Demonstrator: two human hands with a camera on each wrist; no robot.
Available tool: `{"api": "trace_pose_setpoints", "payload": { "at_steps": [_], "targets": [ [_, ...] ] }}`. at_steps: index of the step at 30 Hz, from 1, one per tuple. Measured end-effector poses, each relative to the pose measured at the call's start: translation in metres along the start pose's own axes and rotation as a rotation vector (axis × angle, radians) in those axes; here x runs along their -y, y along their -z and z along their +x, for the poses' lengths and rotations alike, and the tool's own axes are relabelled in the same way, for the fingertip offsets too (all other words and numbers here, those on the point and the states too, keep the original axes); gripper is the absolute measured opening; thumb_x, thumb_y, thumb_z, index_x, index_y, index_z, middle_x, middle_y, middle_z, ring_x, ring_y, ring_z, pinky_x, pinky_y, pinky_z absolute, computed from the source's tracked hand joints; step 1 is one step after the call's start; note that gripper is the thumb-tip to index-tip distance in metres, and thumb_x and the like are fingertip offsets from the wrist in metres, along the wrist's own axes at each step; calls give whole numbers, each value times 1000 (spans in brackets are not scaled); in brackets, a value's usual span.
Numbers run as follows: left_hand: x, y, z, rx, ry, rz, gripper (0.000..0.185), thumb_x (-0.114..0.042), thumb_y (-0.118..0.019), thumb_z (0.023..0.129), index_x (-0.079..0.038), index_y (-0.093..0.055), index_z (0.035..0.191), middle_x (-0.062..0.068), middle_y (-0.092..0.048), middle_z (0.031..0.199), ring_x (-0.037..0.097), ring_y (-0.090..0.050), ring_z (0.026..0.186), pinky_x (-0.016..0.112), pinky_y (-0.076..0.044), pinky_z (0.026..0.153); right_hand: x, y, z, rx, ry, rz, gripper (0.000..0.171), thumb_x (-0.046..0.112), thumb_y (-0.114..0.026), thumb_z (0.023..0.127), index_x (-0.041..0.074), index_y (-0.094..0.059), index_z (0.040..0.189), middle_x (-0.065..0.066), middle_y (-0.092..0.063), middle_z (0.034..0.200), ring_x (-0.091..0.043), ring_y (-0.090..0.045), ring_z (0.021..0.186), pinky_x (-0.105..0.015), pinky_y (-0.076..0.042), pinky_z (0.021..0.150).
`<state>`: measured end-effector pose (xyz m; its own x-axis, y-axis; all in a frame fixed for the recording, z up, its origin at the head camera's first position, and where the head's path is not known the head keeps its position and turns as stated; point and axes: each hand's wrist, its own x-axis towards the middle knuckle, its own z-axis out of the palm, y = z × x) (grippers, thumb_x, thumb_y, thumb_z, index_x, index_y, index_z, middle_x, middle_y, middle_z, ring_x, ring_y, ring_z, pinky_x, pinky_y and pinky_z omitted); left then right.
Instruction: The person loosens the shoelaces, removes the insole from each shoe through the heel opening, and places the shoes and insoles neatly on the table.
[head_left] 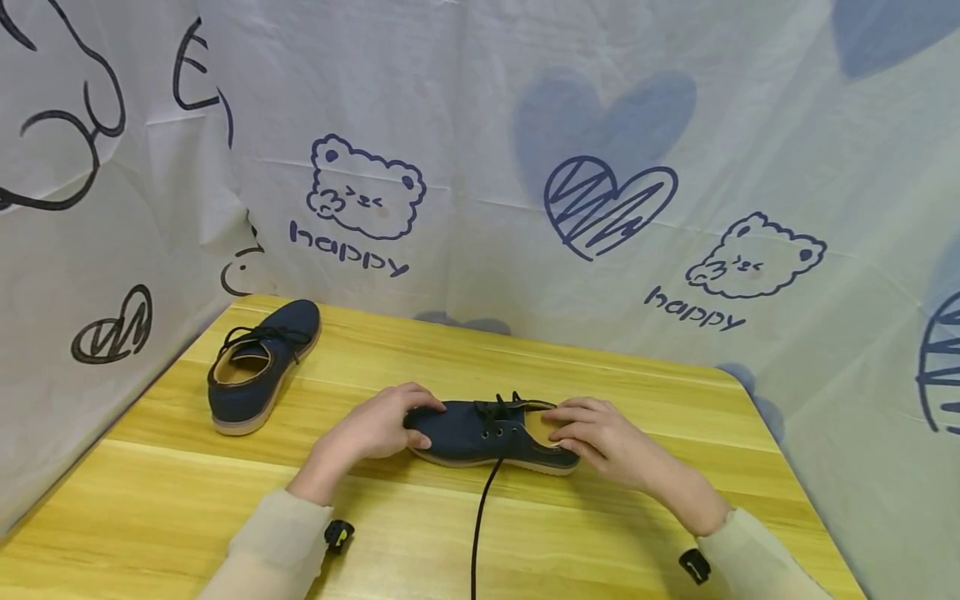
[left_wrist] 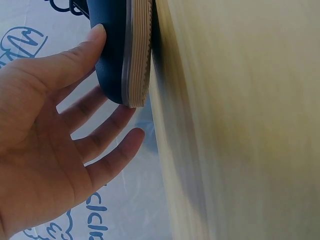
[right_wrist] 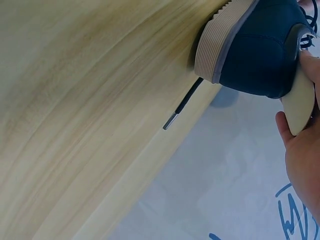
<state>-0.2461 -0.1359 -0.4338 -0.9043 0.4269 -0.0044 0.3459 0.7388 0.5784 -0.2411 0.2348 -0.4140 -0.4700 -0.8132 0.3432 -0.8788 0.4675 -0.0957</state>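
A navy lace-up shoe (head_left: 480, 435) lies across the middle of the wooden table (head_left: 180, 500), toe to the left. My left hand (head_left: 378, 427) cups its toe; in the left wrist view the thumb (left_wrist: 85, 47) rests on the toe of the shoe (left_wrist: 117, 45) and the fingers are spread, fairly straight, beyond it. At the heel end my right hand (head_left: 592, 433) pinches the tan insole (right_wrist: 300, 102), which sticks out of the shoe (right_wrist: 255, 55). A black lace (head_left: 480, 517) trails from the eyelets toward the table's front edge.
A second navy shoe (head_left: 258, 367) stands at the back left of the table. Another lace tip (right_wrist: 172, 120) lies on the wood near the heel. Printed white cloth (head_left: 525, 167) hangs around the back and sides.
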Motion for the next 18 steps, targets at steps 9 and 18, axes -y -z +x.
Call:
{"api": "trace_pose_setpoints", "payload": {
  "at_steps": [9, 18],
  "targets": [
    [-2, 1, -1, 1, -2, -3, 44, -14, -82, 91, -20, -71, 133, 9, -57, 147, 38, -50, 138, 56, -43, 111, -1, 1, -1, -29, 31, -1, 16, 3, -75, 92, 7, -79, 106, -14, -70, 131, -37, -62, 121, -54, -47, 102],
    [-2, 1, -1, 1, 1, -6, 44, -14, -82, 91, -19, -71, 134, 9, -57, 148, 37, -50, 138, 55, -43, 111, -2, 4, -3, -34, 19, -6, 17, 2, -75, 91, 8, -79, 107, -13, -71, 131, -33, -61, 123, -53, -48, 102]
  ]
}}
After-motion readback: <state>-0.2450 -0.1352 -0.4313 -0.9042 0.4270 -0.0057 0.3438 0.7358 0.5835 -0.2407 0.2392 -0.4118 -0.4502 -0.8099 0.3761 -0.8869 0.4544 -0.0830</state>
